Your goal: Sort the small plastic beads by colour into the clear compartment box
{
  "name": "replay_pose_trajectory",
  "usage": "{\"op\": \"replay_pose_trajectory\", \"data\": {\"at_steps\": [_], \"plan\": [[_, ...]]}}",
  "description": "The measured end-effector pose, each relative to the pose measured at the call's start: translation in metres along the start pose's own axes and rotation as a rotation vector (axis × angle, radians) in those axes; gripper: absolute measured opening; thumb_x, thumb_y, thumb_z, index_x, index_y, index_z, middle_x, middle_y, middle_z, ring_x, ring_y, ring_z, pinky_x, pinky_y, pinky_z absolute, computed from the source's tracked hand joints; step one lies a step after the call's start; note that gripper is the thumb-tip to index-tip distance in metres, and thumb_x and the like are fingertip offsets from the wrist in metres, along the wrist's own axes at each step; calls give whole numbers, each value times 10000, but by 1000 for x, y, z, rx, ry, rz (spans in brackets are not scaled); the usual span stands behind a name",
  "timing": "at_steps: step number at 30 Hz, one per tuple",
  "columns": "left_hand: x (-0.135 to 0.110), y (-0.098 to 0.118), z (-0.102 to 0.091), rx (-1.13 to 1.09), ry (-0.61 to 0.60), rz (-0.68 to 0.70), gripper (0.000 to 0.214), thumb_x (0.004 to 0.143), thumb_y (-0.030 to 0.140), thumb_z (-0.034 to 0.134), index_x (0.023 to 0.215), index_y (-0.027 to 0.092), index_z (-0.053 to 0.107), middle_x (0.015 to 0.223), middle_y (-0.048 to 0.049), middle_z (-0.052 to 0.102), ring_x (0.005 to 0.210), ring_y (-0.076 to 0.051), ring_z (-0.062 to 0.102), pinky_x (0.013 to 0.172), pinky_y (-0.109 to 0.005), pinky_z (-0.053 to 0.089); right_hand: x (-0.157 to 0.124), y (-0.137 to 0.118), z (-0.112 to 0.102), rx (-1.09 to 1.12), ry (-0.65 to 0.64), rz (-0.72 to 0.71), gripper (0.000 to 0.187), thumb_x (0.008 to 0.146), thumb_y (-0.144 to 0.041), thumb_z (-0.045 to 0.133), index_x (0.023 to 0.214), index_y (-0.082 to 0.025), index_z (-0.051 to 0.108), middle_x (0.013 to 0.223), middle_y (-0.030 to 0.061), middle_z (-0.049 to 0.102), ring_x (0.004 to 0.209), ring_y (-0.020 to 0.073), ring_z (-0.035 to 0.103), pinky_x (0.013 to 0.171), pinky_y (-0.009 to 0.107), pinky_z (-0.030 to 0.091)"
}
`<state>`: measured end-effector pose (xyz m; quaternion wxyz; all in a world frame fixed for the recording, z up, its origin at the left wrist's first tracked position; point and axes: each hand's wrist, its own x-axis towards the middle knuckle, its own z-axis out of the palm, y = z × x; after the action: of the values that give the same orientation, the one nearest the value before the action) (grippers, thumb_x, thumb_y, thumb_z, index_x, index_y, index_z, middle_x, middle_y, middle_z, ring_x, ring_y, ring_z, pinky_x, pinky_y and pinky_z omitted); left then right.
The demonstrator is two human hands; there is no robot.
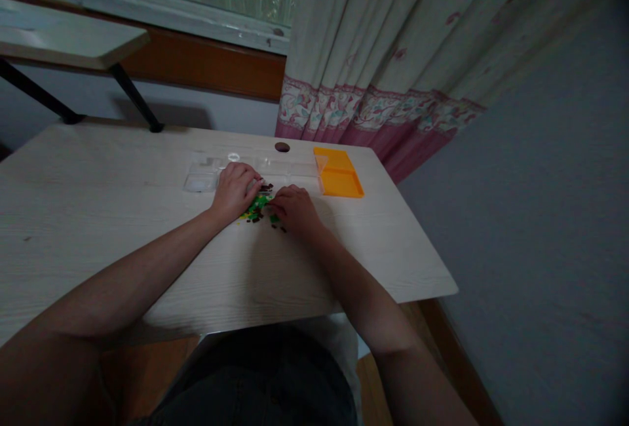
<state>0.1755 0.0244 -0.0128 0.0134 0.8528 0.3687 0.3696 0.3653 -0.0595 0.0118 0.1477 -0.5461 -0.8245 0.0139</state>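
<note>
Well inside the table (415,232), hands (236,189) (296,211) flank small pieces (258,204).

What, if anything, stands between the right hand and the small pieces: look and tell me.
Nothing visible stands in the way: the fingers of the right hand are at the right edge of the small pieces. The left hand is on their left side, not between.
</note>
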Motion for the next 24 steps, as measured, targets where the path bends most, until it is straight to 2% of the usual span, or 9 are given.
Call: {"op": "replay_pose_trajectory", "data": {"at_steps": [7,24], "plan": [[0,0,0,11,1,8,330,989,407,446,1080,208,693,1009,-95,632,1046,-276,514,938,-448,411,0,4,3,43,42,5,221,962,-278,561,973,-194,765,1021,73,715,954,202,562,851,332,368],[0,3,-2,-13,-13,-13,301,980,360,455,1107,223,690,1026,-91,628,1052,-271,513,951,-447,414,-2,2,-1,30,-23,-35,177,913,-321,644,1016,-250,769,1063,56,707,1010,220,554,883,353,364]]}}
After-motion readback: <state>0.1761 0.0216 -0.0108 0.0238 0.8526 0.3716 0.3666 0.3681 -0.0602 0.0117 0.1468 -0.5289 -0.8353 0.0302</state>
